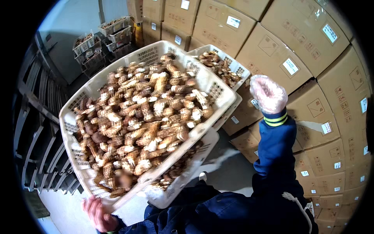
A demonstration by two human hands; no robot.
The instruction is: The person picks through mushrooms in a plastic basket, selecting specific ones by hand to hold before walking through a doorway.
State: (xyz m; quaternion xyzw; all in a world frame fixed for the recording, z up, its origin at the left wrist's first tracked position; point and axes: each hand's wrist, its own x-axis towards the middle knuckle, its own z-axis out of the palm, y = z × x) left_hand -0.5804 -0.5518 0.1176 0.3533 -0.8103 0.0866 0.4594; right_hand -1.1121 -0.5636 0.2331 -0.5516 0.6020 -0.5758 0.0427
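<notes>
A large white plastic crate [226,102], heaped with brown and cream mushrooms [146,111], fills the middle of the view. My left hand [99,213] is at its near left corner, fingers stretched out beside the rim; I cannot tell whether they touch it. Away to the right, my right hand [269,94] is raised in front of the stacked boxes, in a thin clear glove. Its fingers are curled into a loose fist, with nothing seen in them. Under the big crate, another white crate [202,165] with mushrooms partly shows.
Cardboard boxes [286,50] are stacked high along the right and back. Behind the big crate stands another mushroom crate [241,72]. More filled crates [83,45] are piled at the far left. Dark slatted racks [43,128] line the left side. Grey floor [231,173] shows near my feet.
</notes>
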